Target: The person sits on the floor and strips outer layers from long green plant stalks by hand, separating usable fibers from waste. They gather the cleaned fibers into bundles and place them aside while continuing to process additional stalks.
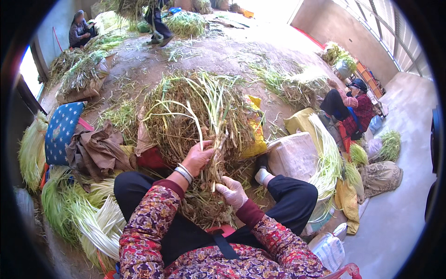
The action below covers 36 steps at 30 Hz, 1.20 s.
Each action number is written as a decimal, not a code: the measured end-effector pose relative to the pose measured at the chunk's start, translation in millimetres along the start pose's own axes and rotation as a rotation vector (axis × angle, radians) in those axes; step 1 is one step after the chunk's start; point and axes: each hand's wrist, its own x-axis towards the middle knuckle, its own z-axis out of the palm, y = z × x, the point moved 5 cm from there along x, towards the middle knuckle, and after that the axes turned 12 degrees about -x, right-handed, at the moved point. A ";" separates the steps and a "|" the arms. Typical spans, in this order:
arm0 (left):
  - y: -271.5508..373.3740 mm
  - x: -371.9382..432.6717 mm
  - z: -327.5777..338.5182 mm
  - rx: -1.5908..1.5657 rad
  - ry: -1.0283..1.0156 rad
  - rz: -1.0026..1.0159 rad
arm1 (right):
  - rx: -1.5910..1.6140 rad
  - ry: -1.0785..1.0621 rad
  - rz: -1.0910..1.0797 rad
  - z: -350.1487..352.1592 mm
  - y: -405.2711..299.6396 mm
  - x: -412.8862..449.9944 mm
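A garlic plant with a pale stalk and dry husk leaves [218, 146] stands between my hands, over a heap of dry garlic stalks [177, 122]. My left hand [198, 158], bare and with bracelets at the wrist, is closed on a thin pale stem [199, 127] beside the plant. My right hand [232, 191], in a thin whitish glove, pinches the plant's lower end. Loose dry husks [209, 209] lie below, between my legs. Bundles of pale green garlic scapes [94, 223] lie at my left; a further bundle [325, 160] drapes over sacks at my right.
A white sack [294, 153] and a yellow sack [256, 132] flank the heap on the right. A blue flowered cushion [64, 132] and a brown checked cloth [97, 146] are at left. One person [355, 111] sits at right, another [81, 31] far left; a third person's legs [158, 24] show beyond.
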 end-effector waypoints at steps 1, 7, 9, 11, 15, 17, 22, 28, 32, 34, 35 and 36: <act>1.6 -0.7 -1.8 -0.003 0.039 0.098 | -0.100 0.012 -0.099 2.6 -7.8 3.9; 64.1 8.3 -34.6 -0.226 0.311 0.344 | -0.242 0.275 0.056 -54.9 -3.7 9.7; 73.6 11.9 -47.5 -0.229 0.354 0.487 | -0.216 0.312 0.289 -90.5 71.4 2.4; 66.1 15.7 -53.4 -0.157 0.363 0.515 | -0.328 0.343 0.585 -129.0 152.8 -6.1; 43.4 -4.0 -52.7 -0.024 0.370 0.483 | -1.297 0.462 0.507 -115.9 92.8 2.8; 21.3 -2.2 -58.8 0.092 0.350 0.484 | -1.248 0.621 0.042 -112.2 45.6 9.0; 6.0 -23.2 -23.0 0.061 0.259 0.398 | -0.409 0.215 -0.166 -39.9 -20.3 38.9; 17.7 -33.7 -20.8 0.109 0.070 0.202 | 0.105 0.080 -0.002 -3.4 -14.7 58.7; 30.3 -39.1 -25.4 0.135 0.110 0.229 | 0.298 -0.028 -0.031 11.3 -15.2 58.7; 11.9 -36.6 -21.9 0.150 0.114 0.215 | 0.283 -0.050 -0.004 23.4 -16.7 58.0; 3.0 -35.3 -18.3 0.060 0.093 0.183 | 0.297 -0.101 0.006 24.0 -14.0 59.5; 6.4 -38.4 -12.0 0.058 0.087 0.158 | 0.243 -0.015 -0.074 19.7 -13.6 61.9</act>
